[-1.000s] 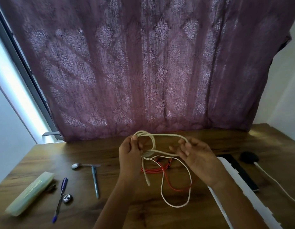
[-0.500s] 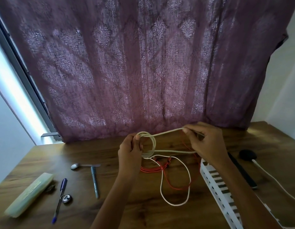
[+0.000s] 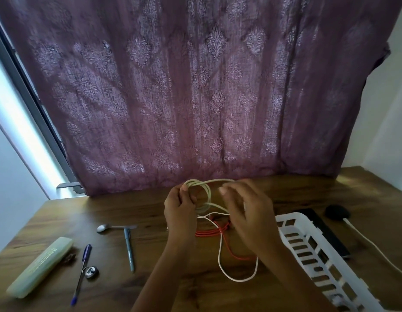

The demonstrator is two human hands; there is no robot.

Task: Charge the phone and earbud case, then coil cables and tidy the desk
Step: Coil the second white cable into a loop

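Left hand (image 3: 181, 210): thumb and curled fingers pinch the top of a small round coil of white cable (image 3: 201, 195), held just above the table (image 3: 132, 208). Right hand (image 3: 248, 215): motion-blurred. One strand of the coil runs to its fingertips (image 3: 224, 190), but whether they grip it cannot be told. The cable's free length passes behind this hand and lies as a long, loose loop on the wood.

Orange cable (image 3: 209, 233): thin, bunched flat on the table beneath both hands and partly hidden by them. Basket (image 3: 308, 242): white slatted plastic, cut off at the lower right edge. It screens part of the flat black phone (image 3: 330, 236) lying beyond it. Dark rounded case (image 3: 337, 212): matte, detail too dim to read; a white lead (image 3: 375, 247) meets its near side.

Left of the hands: metal spoon (image 3: 103, 228), grey pen (image 3: 129, 248), blue pen (image 3: 81, 273), pale green translucent oblong box (image 3: 40, 266). Backdrop: patterned purple curtain (image 3: 195, 86).
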